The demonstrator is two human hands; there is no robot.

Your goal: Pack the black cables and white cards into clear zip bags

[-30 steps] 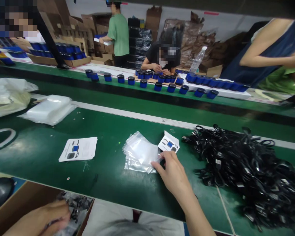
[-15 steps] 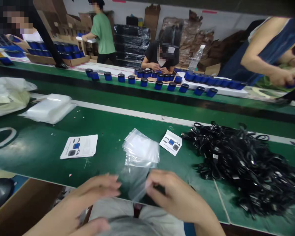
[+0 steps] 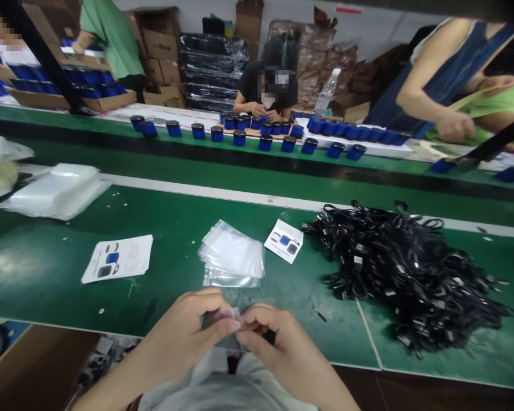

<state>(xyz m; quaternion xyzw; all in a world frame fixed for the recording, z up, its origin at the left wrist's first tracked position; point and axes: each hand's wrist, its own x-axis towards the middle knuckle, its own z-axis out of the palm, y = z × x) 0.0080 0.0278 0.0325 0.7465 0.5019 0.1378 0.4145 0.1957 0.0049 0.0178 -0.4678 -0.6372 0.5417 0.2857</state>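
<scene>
Most of the clear bag (image 3: 236,313) is hidden behind thumbs and curled fingers; can't tell from here whether its mouth is parted. Its lower part blends into the green table (image 3: 171,251), outline lost. The cardboard box (image 3: 34,354) is cut off at lower left, partly behind the left forearm; small parts inside too jumbled to name. Across the way, the worker in green (image 3: 111,37) is cut off at the top.

Bag looks thin, see-through, small, with a whitish shine on the bit sticking up.

It's right between the left hand (image 3: 192,325) and the right hand (image 3: 278,334), near the table's close edge. Both hands pinch it, thumbs against bent fingers, fingertips almost meeting. The bag stack (image 3: 233,251) lies just beyond, fanned and flat; a folded card (image 3: 284,241) sits beside it to the right, then the black cable pile (image 3: 402,279). The card stack (image 3: 117,258) is off to the left.
</scene>
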